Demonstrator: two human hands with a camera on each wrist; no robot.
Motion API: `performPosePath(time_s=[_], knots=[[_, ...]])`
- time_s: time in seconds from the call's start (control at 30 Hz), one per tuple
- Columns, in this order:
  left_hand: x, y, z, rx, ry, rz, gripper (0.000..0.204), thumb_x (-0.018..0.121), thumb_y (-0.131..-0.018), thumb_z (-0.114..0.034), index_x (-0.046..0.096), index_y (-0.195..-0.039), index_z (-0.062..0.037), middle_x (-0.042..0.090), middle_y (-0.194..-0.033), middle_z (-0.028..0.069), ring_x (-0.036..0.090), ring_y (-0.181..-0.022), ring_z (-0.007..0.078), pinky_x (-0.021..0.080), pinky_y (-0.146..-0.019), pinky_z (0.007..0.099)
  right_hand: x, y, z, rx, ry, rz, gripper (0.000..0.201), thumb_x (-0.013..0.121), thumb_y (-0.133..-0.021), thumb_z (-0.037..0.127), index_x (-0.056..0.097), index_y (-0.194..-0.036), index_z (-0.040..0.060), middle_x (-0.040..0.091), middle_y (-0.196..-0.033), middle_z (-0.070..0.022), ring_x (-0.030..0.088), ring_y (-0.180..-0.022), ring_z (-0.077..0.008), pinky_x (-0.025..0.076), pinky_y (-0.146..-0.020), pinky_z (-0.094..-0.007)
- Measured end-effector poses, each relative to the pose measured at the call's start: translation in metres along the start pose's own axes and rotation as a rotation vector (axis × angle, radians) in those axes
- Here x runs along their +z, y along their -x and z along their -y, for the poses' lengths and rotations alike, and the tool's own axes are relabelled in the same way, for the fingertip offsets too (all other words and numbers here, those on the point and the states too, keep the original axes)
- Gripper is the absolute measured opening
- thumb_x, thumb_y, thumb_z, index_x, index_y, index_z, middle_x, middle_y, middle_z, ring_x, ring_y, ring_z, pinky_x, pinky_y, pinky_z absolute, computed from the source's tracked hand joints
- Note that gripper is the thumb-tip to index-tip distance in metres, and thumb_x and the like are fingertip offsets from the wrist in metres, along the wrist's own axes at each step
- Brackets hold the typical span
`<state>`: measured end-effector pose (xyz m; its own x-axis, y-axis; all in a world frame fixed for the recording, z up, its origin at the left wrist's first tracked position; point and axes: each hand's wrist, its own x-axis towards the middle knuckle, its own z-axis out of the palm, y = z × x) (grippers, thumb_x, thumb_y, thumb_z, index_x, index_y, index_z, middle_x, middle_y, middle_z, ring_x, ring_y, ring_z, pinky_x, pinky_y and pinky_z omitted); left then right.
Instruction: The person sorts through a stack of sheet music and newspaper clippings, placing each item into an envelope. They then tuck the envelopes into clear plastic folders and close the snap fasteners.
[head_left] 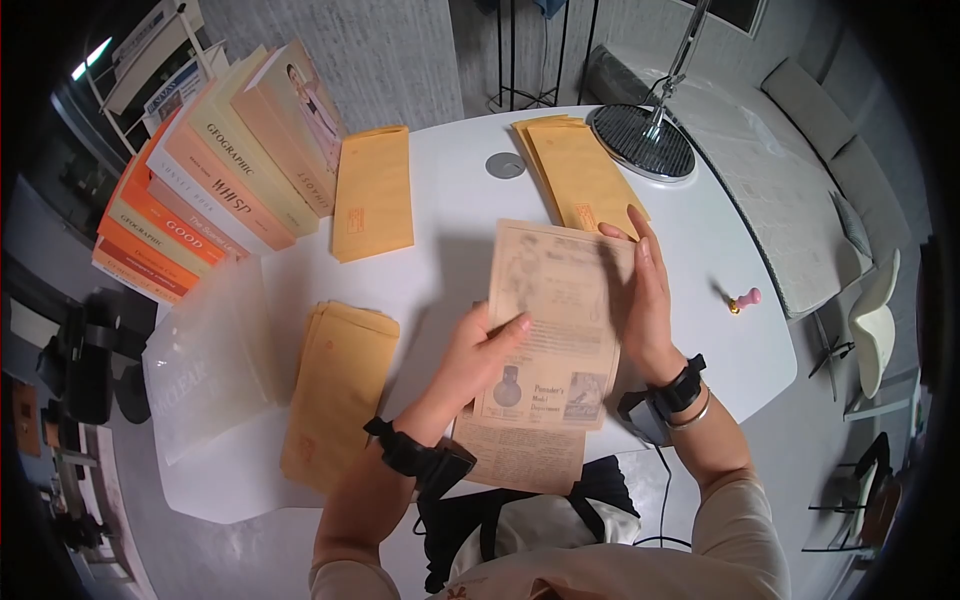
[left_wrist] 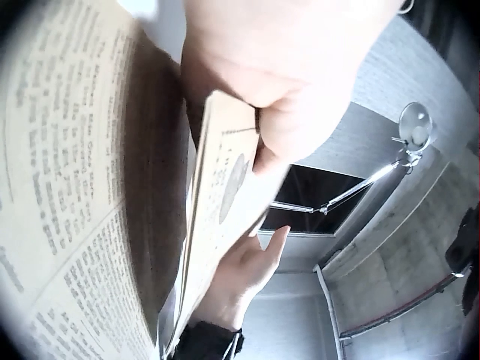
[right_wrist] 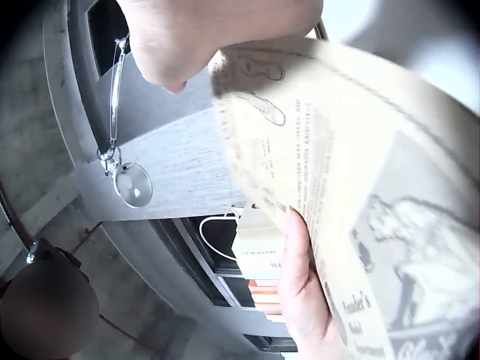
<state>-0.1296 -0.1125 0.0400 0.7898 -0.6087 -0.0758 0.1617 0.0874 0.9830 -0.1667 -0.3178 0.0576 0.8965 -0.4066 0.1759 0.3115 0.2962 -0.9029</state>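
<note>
A small stack of printed, aged-looking paper sheets (head_left: 555, 330) is held up over the near side of the table. My left hand (head_left: 472, 352) grips its left edge, thumb lying across the printed face; the left wrist view shows several layers in that grip (left_wrist: 229, 176). Along the right edge, my right hand (head_left: 650, 305) touches the sheets with fingers extended, seen at the paper's edge in the right wrist view too. Beneath the stack, another printed sheet (head_left: 520, 458) lies at the table's near edge, partly covered.
Kraft envelopes lie in piles at back left (head_left: 375, 195), back right (head_left: 585, 170) and front left (head_left: 345, 395). A row of books (head_left: 235, 165) and a clear plastic bag (head_left: 205, 375) stand left. At right are a lamp base (head_left: 640, 140) and a small pink-handled stamp (head_left: 745, 299).
</note>
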Motion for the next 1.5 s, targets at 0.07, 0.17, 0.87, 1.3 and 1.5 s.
performPosePath(time_s=[0.07, 0.17, 0.87, 1.3, 1.5], knots=[[-0.001, 0.001, -0.004, 0.055, 0.092, -0.075, 0.027, 0.055, -0.095, -0.013, 0.056, -0.116, 0.0035, 0.064, -0.108, 0.0062, 0.058, -0.095, 0.0099, 0.048, -0.082, 0.0256, 0.002, 0.001, 0.005, 0.09, -0.039, 0.06, 0.064, 0.053, -0.095, 0.026, 0.02, -0.145, 0.003, 0.05, -0.125, -0.0125, 0.051, -0.113, -0.0166, 0.042, -0.095, -0.0293], [-0.007, -0.002, -0.006, 0.095, 0.184, -0.14, 0.029, 0.055, -0.095, -0.012, 0.053, -0.12, 0.0024, 0.062, -0.112, 0.0066, 0.058, -0.099, 0.0101, 0.047, -0.085, 0.0254, -0.002, 0.001, 0.007, 0.211, 0.047, 0.213, 0.06, 0.061, -0.089, 0.015, 0.033, -0.139, -0.0013, 0.054, -0.125, -0.0134, 0.054, -0.111, -0.0152, 0.043, -0.095, -0.0288], [-0.013, -0.005, -0.021, 0.246, 0.314, -0.261, 0.015, 0.049, -0.096, -0.007, 0.062, -0.102, -0.0013, 0.06, -0.112, 0.0091, 0.058, -0.089, 0.011, 0.048, -0.073, 0.0232, -0.013, -0.004, 0.0, 0.305, 0.239, 0.313, 0.018, 0.065, -0.086, 0.005, 0.063, -0.103, -0.0006, 0.065, -0.077, -0.0002, 0.057, -0.068, -0.0042, 0.045, -0.063, -0.0188], [-0.022, 0.002, -0.029, 0.349, -0.256, -0.197, 0.037, 0.054, -0.097, -0.017, 0.047, -0.128, 0.0006, 0.057, -0.115, 0.0064, 0.052, -0.101, 0.0084, 0.044, -0.085, 0.0235, 0.003, 0.012, 0.006, 0.253, 0.453, 0.401, 0.027, 0.067, -0.086, 0.012, 0.063, -0.106, -0.0047, 0.067, -0.093, -0.0049, 0.061, -0.083, -0.0098, 0.049, -0.074, -0.0256], [-0.064, 0.074, -0.078, 0.167, -1.462, -0.335, 0.098, 0.075, -0.07, -0.047, 0.028, -0.141, 0.003, 0.042, -0.131, 0.0303, 0.04, -0.125, 0.0424, 0.037, -0.101, 0.0471, -0.001, 0.006, 0.011, 0.227, 0.423, 0.315, 0.028, 0.067, -0.087, 0.013, 0.063, -0.107, -0.0053, 0.067, -0.095, -0.0056, 0.061, -0.084, -0.0109, 0.049, -0.073, -0.026]])
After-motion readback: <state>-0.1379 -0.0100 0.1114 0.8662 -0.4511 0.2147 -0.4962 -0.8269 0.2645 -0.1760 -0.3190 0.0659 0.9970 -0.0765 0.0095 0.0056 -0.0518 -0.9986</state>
